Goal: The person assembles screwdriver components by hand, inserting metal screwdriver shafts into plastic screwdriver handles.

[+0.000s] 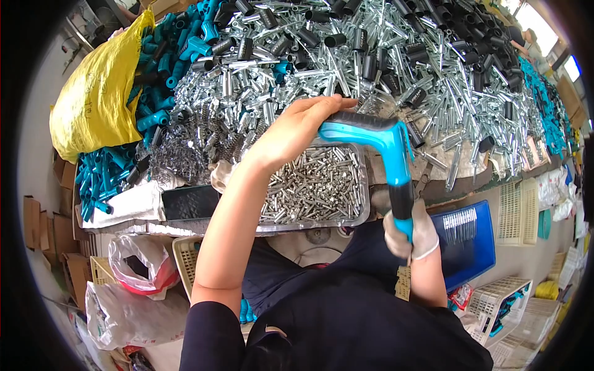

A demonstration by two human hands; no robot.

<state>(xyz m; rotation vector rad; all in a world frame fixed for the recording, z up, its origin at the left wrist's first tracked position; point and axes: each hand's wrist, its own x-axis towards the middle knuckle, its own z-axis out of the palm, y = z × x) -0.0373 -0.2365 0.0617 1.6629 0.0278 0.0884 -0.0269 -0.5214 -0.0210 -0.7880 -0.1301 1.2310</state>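
A blue and black pistol-shaped tool [396, 162] hangs in front of me, its handle pointing left and its barrel pointing down. My left hand [303, 127], bare, is closed over the left end of the handle; some fingers lie along its top and the others are hidden. Wearing a pale glove, my right hand [424, 232] wraps the barrel's lower end. Below my left hand sits a clear plastic tray [365, 195] heaped with small metal pins [312, 185]. Behind the tool spreads a big pile of shiny metal parts [328, 71].
Black sleeves [417, 96] lie among the metal parts. At left are springs [213, 133], teal housings [102, 179] and a yellow woven sack [99, 93]. A blue bin [479, 241] stands right of my right hand, near a cream crate [518, 210]. Plastic bags [133, 315] rest at lower left.
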